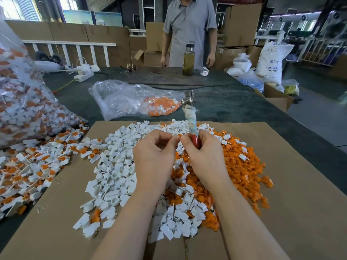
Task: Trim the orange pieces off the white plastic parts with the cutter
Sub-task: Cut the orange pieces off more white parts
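Note:
My right hand [204, 156] grips the cutter [189, 113] by its red handle, with the cloth-wrapped shaft and metal head pointing up and away. My left hand [154, 154] pinches a small white plastic part [175, 135] at its fingertips, right beside my right thumb. Both hands hover over a flat cardboard sheet [291, 194]. A heap of white trimmed parts [114, 166] lies under and left of my hands. A heap of orange pieces [242, 164] lies to the right. Untrimmed white-and-orange parts [33, 166] spread at the left.
A big clear bag of untrimmed parts [24, 102] stands at the far left. A smaller clear bag [135, 100] lies beyond the cardboard. A person [189, 30] stands at the table's far side behind a bottle [188, 59]. Boxes and sacks [272, 59] sit at the right.

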Demonstrator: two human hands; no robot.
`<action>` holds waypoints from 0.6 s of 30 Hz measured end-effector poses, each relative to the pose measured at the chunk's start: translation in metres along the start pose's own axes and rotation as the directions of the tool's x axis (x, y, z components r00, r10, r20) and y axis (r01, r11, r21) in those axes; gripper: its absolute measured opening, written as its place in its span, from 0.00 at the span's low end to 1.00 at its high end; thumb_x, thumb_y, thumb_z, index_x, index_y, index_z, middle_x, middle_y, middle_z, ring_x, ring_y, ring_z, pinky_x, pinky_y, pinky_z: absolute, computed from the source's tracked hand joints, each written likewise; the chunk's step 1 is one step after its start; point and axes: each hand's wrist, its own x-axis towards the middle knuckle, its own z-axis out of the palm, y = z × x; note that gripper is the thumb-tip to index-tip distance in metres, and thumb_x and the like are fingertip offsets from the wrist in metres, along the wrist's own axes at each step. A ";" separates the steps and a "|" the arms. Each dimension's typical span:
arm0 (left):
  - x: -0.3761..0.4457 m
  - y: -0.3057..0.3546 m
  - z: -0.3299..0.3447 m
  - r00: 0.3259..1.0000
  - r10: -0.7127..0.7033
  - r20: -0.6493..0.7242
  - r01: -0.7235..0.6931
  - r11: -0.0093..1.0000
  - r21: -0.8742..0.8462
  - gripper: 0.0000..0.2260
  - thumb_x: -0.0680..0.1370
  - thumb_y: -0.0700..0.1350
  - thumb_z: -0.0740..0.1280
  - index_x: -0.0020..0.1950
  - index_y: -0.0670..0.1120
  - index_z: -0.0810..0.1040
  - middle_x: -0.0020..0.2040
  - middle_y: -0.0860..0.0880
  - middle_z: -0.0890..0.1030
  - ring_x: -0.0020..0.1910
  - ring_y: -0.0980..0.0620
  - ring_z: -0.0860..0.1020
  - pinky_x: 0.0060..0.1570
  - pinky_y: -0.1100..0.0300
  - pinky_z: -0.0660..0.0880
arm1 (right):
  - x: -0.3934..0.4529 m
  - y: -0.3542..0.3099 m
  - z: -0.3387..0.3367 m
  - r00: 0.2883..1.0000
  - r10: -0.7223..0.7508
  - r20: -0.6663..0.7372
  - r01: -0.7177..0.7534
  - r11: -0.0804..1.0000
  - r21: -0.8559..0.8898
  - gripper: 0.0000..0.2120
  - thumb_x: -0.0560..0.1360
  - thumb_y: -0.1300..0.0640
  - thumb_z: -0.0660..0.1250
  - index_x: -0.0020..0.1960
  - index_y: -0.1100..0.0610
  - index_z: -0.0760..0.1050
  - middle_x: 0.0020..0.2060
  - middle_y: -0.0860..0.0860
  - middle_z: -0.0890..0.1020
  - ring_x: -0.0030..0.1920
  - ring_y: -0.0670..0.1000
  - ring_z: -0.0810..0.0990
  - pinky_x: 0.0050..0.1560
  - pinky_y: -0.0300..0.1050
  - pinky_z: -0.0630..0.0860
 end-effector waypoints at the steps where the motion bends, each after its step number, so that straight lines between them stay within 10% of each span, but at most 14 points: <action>1: 0.000 0.000 0.000 1.000 0.001 0.001 -0.001 1.000 0.006 0.10 0.73 0.47 0.76 0.36 0.58 0.79 0.36 0.63 0.82 0.36 0.63 0.80 0.35 0.72 0.73 | 0.000 0.000 0.000 1.000 0.003 -0.002 -0.003 1.000 -0.001 0.12 0.77 0.48 0.67 0.37 0.49 0.72 0.26 0.39 0.73 0.27 0.41 0.71 0.29 0.35 0.65; 7: 0.002 -0.003 -0.001 1.000 -0.010 0.007 0.010 1.000 -0.009 0.08 0.74 0.46 0.76 0.38 0.56 0.80 0.36 0.61 0.83 0.36 0.61 0.80 0.37 0.69 0.75 | 0.000 -0.003 -0.001 0.997 0.050 0.051 -0.053 0.997 0.058 0.12 0.77 0.49 0.67 0.37 0.51 0.73 0.25 0.41 0.72 0.27 0.41 0.70 0.30 0.40 0.68; 13: 0.015 -0.005 -0.016 0.970 -0.238 0.053 0.231 0.828 -0.511 0.03 0.75 0.37 0.72 0.43 0.42 0.80 0.34 0.48 0.85 0.34 0.52 0.84 0.40 0.63 0.81 | 0.000 -0.002 -0.024 0.901 0.129 0.413 -0.168 0.984 0.059 0.11 0.70 0.43 0.70 0.47 0.50 0.76 0.38 0.45 0.77 0.35 0.38 0.75 0.39 0.38 0.71; 18: 0.020 -0.007 -0.020 0.962 -0.263 0.072 0.253 0.763 -0.594 0.02 0.76 0.37 0.71 0.44 0.41 0.80 0.33 0.50 0.83 0.33 0.53 0.83 0.39 0.63 0.80 | 0.000 0.001 -0.028 0.817 0.144 0.559 -0.168 0.986 -0.009 0.07 0.75 0.50 0.71 0.48 0.46 0.73 0.43 0.43 0.80 0.44 0.42 0.79 0.46 0.40 0.74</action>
